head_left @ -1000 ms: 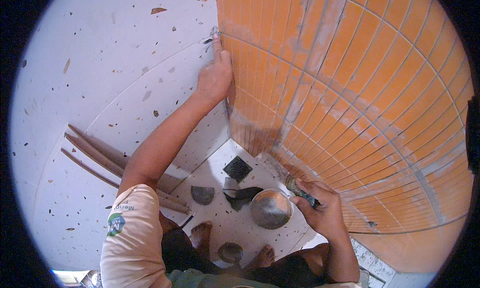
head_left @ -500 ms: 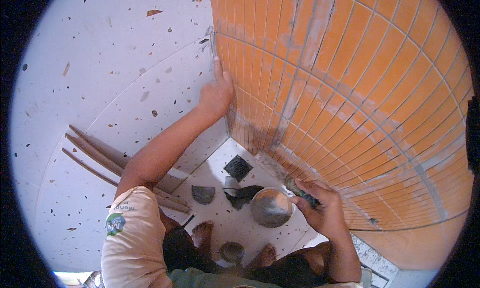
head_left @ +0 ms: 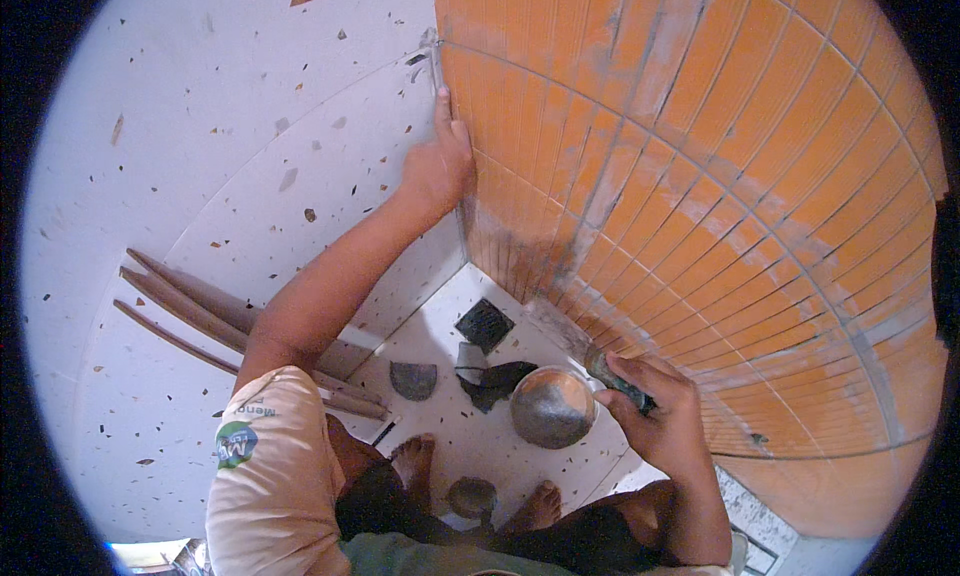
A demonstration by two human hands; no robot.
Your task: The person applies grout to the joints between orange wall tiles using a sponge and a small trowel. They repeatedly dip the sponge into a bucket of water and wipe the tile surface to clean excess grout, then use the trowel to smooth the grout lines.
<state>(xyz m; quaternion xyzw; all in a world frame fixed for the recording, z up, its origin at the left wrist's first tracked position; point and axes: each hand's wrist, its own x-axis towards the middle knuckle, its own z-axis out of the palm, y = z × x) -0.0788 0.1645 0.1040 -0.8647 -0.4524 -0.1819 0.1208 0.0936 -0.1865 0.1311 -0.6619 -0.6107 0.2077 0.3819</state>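
My left hand (head_left: 437,166) reaches up to the inner corner where the white speckled wall (head_left: 250,166) meets the orange tiled wall (head_left: 560,66). Its index finger is stretched along the grey corner joint; the other fingers curl, and nothing shows in them. A grey smear (head_left: 428,44) marks the joint just above the fingertip. Low on the right, my right hand (head_left: 655,411) is closed round the dark handle of a putty knife (head_left: 612,374). The grey-coated blade lies close to the foot of the orange wall. Beside that hand, a round bowl (head_left: 552,408) with grey residue stands on the floor.
A square dark floor drain (head_left: 485,324) sits near the corner. Around it lie a dark cloth (head_left: 492,384) and a grey half-round piece (head_left: 413,379). A round, handled thing (head_left: 471,498) is between my feet. Long brown strips (head_left: 190,301) lean at the left wall.
The view has shifted slightly. My left index finger remains at the corner joint, a little higher in the picture. My right hand still grips the putty knife near the wall's foot.
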